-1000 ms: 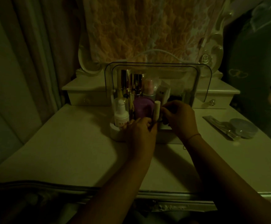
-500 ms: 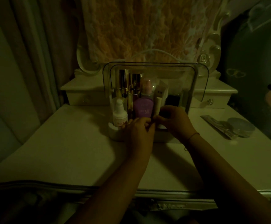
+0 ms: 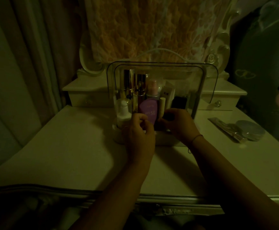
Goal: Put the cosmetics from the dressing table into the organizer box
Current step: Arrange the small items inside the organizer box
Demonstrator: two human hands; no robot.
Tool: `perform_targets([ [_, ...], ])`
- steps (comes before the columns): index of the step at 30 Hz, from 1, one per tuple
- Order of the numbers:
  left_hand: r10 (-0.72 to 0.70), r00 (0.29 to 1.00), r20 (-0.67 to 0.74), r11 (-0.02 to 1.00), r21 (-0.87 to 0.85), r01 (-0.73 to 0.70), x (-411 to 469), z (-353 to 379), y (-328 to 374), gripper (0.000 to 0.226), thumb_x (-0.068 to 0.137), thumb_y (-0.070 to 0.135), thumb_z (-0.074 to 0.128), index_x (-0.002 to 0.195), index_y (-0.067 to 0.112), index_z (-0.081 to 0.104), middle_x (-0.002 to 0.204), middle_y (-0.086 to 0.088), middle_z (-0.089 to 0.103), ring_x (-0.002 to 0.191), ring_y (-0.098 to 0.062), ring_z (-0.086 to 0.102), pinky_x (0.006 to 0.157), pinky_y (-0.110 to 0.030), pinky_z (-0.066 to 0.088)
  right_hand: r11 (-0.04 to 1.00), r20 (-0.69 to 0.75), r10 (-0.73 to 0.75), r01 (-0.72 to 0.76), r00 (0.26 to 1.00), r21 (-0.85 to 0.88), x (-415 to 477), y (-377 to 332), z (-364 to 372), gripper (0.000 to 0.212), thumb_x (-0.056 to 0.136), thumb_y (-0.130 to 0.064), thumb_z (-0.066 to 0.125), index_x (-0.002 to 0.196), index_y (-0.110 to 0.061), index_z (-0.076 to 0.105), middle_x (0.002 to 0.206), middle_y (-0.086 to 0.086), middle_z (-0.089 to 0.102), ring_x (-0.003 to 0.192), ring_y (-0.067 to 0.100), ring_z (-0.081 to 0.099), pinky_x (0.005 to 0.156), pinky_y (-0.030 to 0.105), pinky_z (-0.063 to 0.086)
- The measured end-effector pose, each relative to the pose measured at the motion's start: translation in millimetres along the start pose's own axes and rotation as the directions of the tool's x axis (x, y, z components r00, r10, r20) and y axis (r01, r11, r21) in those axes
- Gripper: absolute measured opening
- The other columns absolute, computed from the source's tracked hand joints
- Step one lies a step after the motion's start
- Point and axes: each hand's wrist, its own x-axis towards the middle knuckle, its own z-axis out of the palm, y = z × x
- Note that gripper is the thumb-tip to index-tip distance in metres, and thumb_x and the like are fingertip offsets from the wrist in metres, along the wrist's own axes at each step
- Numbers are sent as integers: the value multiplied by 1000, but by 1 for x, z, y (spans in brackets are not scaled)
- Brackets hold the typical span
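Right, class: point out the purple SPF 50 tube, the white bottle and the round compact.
purple SPF 50 tube (image 3: 148, 111): head view, on its printed front.
white bottle (image 3: 123, 116): head view, on its shoulder.
round compact (image 3: 250, 129): head view, middle of its lid.

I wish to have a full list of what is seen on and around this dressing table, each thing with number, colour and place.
organizer box: 1, clear lid, white base, table middle
pump bottle: 1, white, box left end
gold tubes: 2, gold, box back left
purple tube: 1, purple, box front
pink-capped bottle: 1, pink top, behind purple tube
white stick: 1, white, right of purple tube
round compact: 1, pale, table right side
flat packet: 1, silvery, just left of compact
dressing table: 1, white, under everything
patterned cloth: 1, pinkish, hanging behind box
left hand: 1, at box front, grip unclear
right hand: 1, at box front, grip unclear
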Motion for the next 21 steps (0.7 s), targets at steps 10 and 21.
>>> perform_targets([
  [10,39,999,-1,999,12,-39,-1,-2,-1,3,86,10,55,84,12,57,70,5,53,64,-15,51,58,-28,42,1000,-3,13,-13,1000,-5,-4,0,-3,12,79,-18,69,85,-8,65,90,12,69,82,25,66,77,41,56],
  [21,49,999,-5,999,2,-49,0,-1,-2,4,85,9,55,83,13,56,67,10,49,58,-1,44,52,-16,34,999,-19,-9,8,1000,-33,-5,0,-4,23,81,-21,68,99,-8,67,100,11,70,90,23,65,82,40,55],
])
